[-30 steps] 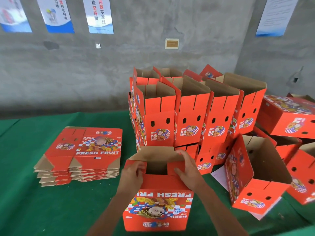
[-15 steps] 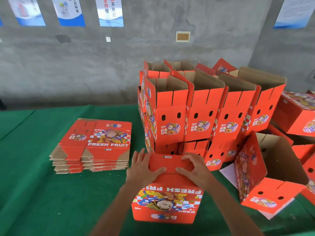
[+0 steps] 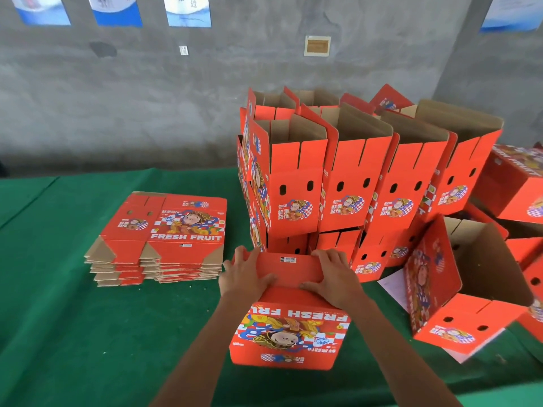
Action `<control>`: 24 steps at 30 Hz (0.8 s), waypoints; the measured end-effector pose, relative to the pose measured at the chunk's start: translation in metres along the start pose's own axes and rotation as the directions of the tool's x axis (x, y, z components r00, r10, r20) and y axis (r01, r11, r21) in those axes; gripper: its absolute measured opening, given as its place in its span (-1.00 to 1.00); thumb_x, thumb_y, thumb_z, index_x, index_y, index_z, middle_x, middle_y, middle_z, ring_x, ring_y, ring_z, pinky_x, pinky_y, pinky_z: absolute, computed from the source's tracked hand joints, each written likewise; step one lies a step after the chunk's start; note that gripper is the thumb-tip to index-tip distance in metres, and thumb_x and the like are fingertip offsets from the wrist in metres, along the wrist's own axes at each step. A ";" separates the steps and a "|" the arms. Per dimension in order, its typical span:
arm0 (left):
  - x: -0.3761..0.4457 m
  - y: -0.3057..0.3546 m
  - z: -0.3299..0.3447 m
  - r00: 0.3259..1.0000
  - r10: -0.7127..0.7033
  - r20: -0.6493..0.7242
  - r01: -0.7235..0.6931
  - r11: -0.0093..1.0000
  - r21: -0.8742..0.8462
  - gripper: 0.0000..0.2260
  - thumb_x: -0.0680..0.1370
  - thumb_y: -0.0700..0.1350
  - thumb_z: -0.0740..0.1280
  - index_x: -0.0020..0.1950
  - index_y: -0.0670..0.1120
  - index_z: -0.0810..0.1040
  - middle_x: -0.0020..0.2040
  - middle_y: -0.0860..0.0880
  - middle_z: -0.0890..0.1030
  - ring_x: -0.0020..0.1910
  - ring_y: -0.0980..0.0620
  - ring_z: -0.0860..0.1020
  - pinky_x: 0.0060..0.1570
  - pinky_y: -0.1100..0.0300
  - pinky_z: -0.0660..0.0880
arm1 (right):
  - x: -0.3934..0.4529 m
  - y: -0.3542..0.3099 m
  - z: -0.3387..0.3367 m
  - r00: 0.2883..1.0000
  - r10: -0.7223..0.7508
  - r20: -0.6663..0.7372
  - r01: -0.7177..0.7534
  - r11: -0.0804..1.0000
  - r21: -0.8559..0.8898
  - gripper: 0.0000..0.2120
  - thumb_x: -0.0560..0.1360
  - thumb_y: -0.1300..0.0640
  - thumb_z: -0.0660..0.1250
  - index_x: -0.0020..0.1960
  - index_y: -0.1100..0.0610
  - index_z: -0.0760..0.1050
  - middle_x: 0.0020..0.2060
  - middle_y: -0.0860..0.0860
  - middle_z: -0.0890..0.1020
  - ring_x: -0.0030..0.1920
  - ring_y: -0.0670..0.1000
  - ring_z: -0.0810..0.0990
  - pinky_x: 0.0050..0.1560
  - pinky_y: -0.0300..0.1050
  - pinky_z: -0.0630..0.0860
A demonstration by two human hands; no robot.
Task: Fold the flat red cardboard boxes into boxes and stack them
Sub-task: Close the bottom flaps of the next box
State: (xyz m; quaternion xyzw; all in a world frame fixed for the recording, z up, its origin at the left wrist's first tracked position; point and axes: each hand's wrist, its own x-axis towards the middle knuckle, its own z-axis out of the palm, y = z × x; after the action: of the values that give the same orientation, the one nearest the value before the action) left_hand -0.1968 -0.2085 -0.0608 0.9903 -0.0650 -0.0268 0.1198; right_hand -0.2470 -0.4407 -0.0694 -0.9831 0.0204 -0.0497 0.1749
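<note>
Now both hands press flat on the upturned end of a red box: the left hand (image 3: 245, 276) and right hand (image 3: 333, 279) lie with fingers spread on its flap (image 3: 289, 270), holding nothing. That box (image 3: 289, 333) stands on the green table (image 3: 73, 333), near centre. Judging by this, the flaps are being locked shut; next it likely wants turning over and setting with the folded boxes (image 3: 346, 183) behind. Flat boxes (image 3: 164, 233) wait at left.

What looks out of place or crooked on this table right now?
One folded box at the right lies tipped on its side, open mouth facing sideways, resting on a white sheet. The standing boxes behind lean unevenly. The flat stack at the left looks tidy.
</note>
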 end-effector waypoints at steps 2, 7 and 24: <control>-0.004 -0.003 0.002 1.000 -0.006 -0.029 0.004 0.999 -0.045 -0.42 0.63 0.40 0.02 0.59 0.20 0.18 0.57 -0.02 0.19 0.44 -0.23 0.37 0.25 -0.16 0.51 | -0.003 0.004 0.001 0.999 0.017 -0.043 -0.009 0.982 0.191 -0.53 0.60 -0.23 0.31 0.40 0.00 0.43 0.31 -0.03 0.44 0.42 0.05 0.30 0.34 0.02 0.39; -0.008 -0.004 0.000 0.998 -0.054 -0.026 0.052 0.994 -0.093 -0.47 0.64 0.37 0.00 0.55 0.19 0.20 0.66 -0.09 0.07 0.48 -0.29 0.36 0.31 -0.20 0.46 | -0.007 0.008 -0.005 0.851 0.518 0.087 -0.441 0.615 0.654 -0.50 0.70 -0.23 -0.03 0.20 0.12 0.50 -0.01 0.02 0.57 0.08 0.10 0.57 0.19 0.01 0.42; -0.032 -0.060 -0.006 0.987 -0.150 -0.057 0.130 0.954 -0.270 -0.49 0.60 0.42 0.05 0.47 0.22 0.24 0.50 -0.04 0.28 0.33 -0.19 0.51 0.22 -0.21 0.51 | -0.050 0.023 -0.006 0.558 0.165 0.813 -0.818 0.271 0.507 -0.21 0.43 -0.46 0.34 0.34 0.17 0.50 -0.20 0.10 0.60 -0.32 -0.01 0.54 -0.22 -0.17 0.57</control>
State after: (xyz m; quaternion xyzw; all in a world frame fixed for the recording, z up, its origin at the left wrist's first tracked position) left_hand -0.2209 -0.1448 -0.0681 0.9677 0.0142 -0.0054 0.2515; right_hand -0.2977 -0.4610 -0.0762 -0.6370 0.2652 0.3338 0.6423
